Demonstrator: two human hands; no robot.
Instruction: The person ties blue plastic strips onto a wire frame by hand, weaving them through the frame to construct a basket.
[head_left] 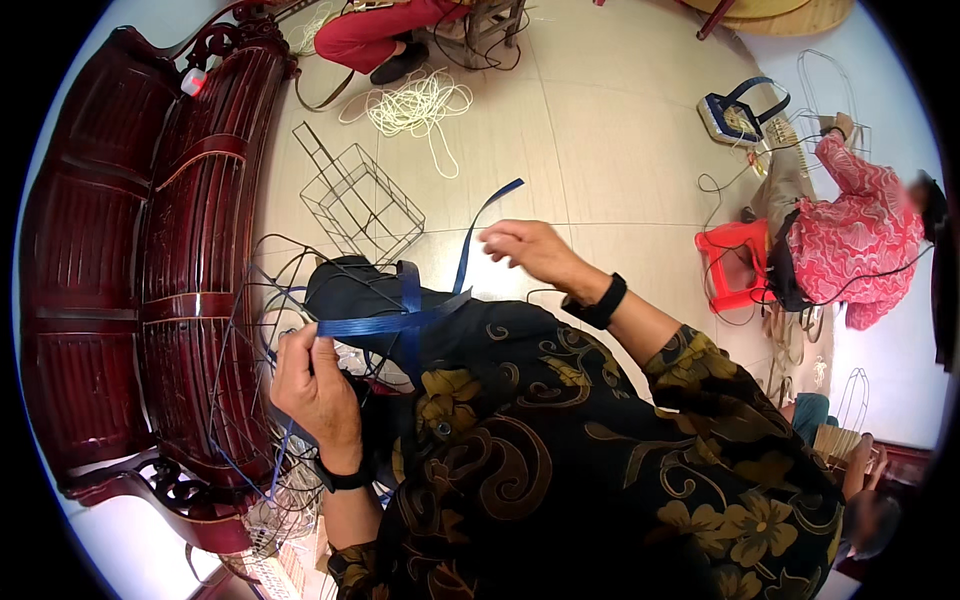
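Observation:
My left hand (318, 395) pinches one end of a flat, glossy blue strap (370, 326) between thumb and fingers. From there the strap runs right across my dark-clothed lap, crossing another blue strap piece (411, 290). A loose blue strap end (468, 245) rises beyond my lap and bends to the right. Just right of it, my right hand (535, 250) hovers with fingers loosely bent and apart, and nothing shows in it. Beside my left hand stands a black wire frame (243, 330), partly hidden by the hand and my lap.
A wire basket frame (365, 205) lies on the tiled floor ahead, and a pile of pale cord (415, 105) farther off. A dark red wooden bench (190, 240) lines the left. Right are a red plastic stool (722, 265), a blue-handled basket (735, 120) and a seated person (855, 235).

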